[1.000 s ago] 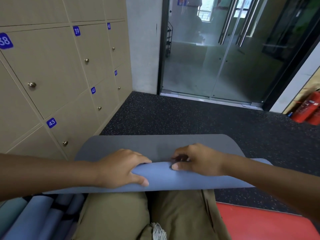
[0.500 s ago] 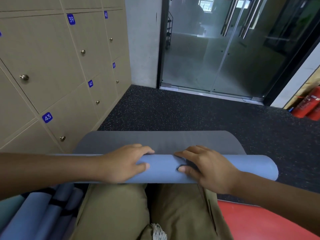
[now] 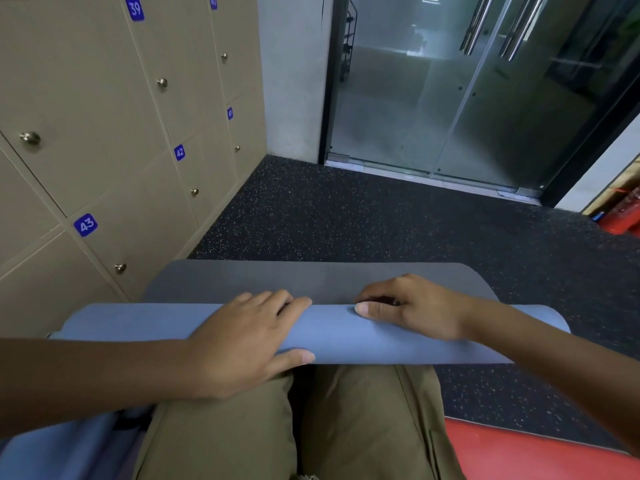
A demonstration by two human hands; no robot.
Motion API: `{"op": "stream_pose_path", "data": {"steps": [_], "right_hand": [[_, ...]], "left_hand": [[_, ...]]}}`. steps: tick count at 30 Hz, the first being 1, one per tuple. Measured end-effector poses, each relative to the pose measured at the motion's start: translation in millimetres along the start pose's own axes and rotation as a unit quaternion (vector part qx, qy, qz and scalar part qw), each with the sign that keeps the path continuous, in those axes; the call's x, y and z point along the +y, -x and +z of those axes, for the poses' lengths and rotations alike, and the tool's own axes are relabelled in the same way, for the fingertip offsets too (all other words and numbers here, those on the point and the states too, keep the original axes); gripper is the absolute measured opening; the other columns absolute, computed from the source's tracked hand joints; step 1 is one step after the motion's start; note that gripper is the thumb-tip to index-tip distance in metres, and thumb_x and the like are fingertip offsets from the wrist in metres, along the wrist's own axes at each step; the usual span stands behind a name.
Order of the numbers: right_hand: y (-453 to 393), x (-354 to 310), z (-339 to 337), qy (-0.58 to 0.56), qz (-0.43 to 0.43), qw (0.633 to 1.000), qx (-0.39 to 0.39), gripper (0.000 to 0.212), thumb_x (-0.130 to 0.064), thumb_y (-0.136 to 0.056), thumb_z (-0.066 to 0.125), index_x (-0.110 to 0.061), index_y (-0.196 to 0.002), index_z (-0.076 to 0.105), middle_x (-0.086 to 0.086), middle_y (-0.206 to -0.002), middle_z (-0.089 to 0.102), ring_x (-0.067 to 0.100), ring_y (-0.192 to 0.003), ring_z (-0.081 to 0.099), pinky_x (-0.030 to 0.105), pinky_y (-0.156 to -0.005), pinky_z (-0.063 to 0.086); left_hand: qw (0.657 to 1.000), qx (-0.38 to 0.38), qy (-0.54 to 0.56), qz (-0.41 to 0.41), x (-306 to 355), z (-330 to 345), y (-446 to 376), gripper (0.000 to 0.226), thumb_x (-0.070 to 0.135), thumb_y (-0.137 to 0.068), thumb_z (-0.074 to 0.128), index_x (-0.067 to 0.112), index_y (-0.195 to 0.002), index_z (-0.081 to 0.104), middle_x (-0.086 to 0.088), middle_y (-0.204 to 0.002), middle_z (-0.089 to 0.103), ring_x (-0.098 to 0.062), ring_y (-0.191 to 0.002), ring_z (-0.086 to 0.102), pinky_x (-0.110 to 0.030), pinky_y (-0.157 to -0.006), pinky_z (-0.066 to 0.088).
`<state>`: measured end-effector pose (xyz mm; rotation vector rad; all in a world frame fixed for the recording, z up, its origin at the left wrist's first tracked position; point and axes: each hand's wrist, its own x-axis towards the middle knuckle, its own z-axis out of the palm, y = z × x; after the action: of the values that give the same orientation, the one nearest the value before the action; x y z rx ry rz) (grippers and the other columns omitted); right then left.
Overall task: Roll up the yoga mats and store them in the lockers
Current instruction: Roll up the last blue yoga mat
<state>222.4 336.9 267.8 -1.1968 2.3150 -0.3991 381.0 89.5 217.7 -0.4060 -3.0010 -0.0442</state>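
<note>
A yoga mat, blue outside and grey inside, lies across the floor in front of my knees. Its rolled blue part (image 3: pixel 346 336) runs left to right, and a short grey flat end (image 3: pixel 311 280) lies beyond it. My left hand (image 3: pixel 242 344) lies over the roll left of centre, fingers over the top and thumb under the near side. My right hand (image 3: pixel 412 308) grips the roll right of centre, fingers curled over its far edge. The beige lockers (image 3: pixel 104 133) with blue number tags stand along the left wall, doors closed.
Rolled blue mats (image 3: pixel 62 448) lie at my lower left. A red mat (image 3: pixel 540 459) lies at the lower right. Dark speckled floor (image 3: pixel 346 220) stretches ahead to glass doors (image 3: pixel 450 98). Red fire extinguishers (image 3: pixel 623 216) stand at the far right.
The roll has moved away from me over the grey end, which has grown shorter. Both hands have shifted their hold on the roll as it turned.
</note>
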Motion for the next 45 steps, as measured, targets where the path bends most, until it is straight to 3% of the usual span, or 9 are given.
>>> {"op": "stream_pose_path", "data": {"steps": [5,11,15,20,24,29,32,37,45], "right_hand": [[10,-3,17,0.138,-0.005,0.985,0.106,0.065,-0.072,-0.097,0.013,-0.035,-0.13,0.055,-0.011,-0.117,0.063,0.012,-0.108,0.058,0.036,-0.091,0.049],[9,-5,50,0.262,-0.02,0.939,0.223,0.066,-0.068,-0.103,0.022,-0.022,-0.134,0.057,-0.001,-0.111,0.061,0.024,-0.095,0.06,0.042,-0.081,0.052],[-7,7,49,0.29,-0.042,0.931,0.219,0.064,-0.065,-0.105,0.023,-0.019,-0.128,0.06,0.001,-0.099,0.062,0.026,-0.085,0.059,0.042,-0.071,0.05],[-21,4,29,0.259,-0.017,0.954,0.153,0.07,-0.073,-0.099,0.004,-0.031,-0.125,0.054,-0.007,-0.098,0.059,0.019,-0.092,0.058,0.038,-0.078,0.048],[-36,8,12,0.201,-0.012,0.975,0.099,0.072,-0.078,-0.09,-0.003,-0.038,-0.121,0.048,-0.009,-0.101,0.059,0.016,-0.097,0.059,0.04,-0.081,0.049],[-54,11,-4,0.124,0.003,0.992,0.031,0.048,-0.078,-0.091,0.01,-0.044,-0.098,0.044,-0.009,-0.098,0.062,0.015,-0.092,0.057,0.041,-0.083,0.048],[-63,15,-9,0.105,0.032,0.994,0.021,0.06,-0.081,-0.089,0.011,-0.037,-0.092,0.051,-0.008,-0.093,0.063,0.015,-0.09,0.058,0.041,-0.081,0.049],[-62,21,0,0.15,0.027,0.978,0.141,0.072,-0.075,-0.093,0.006,-0.03,-0.102,0.062,-0.01,-0.095,0.058,0.015,-0.092,0.057,0.036,-0.075,0.049],[-54,31,43,0.275,0.04,0.898,0.343,0.058,-0.055,-0.108,0.025,-0.015,-0.112,0.067,0.003,-0.097,0.064,0.029,-0.09,0.059,0.044,-0.081,0.049]], "left_hand": [[0.995,-0.08,0.053,0.008,-15,-8,-19,0.082,0.081,-0.09,0.004,0.03,-0.147,0.033,0.011,-0.127,0.052,-0.012,-0.114,0.056,-0.033,-0.097,0.045],[0.968,-0.196,0.155,0.001,-33,-19,-48,0.058,0.075,-0.092,0.019,0.035,-0.129,0.039,0.02,-0.127,0.054,-0.007,-0.109,0.056,-0.033,-0.093,0.043],[0.956,-0.228,0.186,-0.01,-41,-22,-59,0.058,0.076,-0.09,0.021,0.038,-0.127,0.044,0.022,-0.121,0.055,-0.003,-0.106,0.055,-0.034,-0.095,0.043],[0.988,-0.099,0.115,-0.012,-43,-13,-52,0.067,0.079,-0.094,0.014,0.037,-0.137,0.043,0.017,-0.127,0.052,-0.008,-0.114,0.054,-0.034,-0.098,0.045],[0.999,0.046,0.004,0.015,-37,-3,-41,0.069,0.069,-0.099,0.033,0.017,-0.138,0.057,0.004,-0.12,0.063,-0.019,-0.1,0.063,-0.039,-0.082,0.056],[0.993,0.068,-0.098,0.002,-29,22,-41,0.094,0.076,-0.091,0.037,-0.002,-0.141,0.054,-0.013,-0.119,0.064,-0.033,-0.094,0.065,-0.046,-0.078,0.058],[0.992,0.066,-0.105,-0.002,-35,27,-52,0.09,0.076,-0.095,0.031,-0.001,-0.135,0.056,-0.013,-0.108,0.064,-0.032,-0.084,0.063,-0.046,-0.071,0.056],[0.996,0.045,-0.081,0.009,-49,25,-67,0.083,0.076,-0.098,0.021,0.009,-0.128,0.059,-0.003,-0.097,0.064,-0.026,-0.077,0.063,-0.043,-0.066,0.055],[0.99,-0.105,0.088,-0.019,-74,10,-94,0.083,0.094,-0.08,0.006,0.033,-0.122,0.042,0.014,-0.111,0.058,-0.009,-0.098,0.058,-0.038,-0.088,0.048]]}}
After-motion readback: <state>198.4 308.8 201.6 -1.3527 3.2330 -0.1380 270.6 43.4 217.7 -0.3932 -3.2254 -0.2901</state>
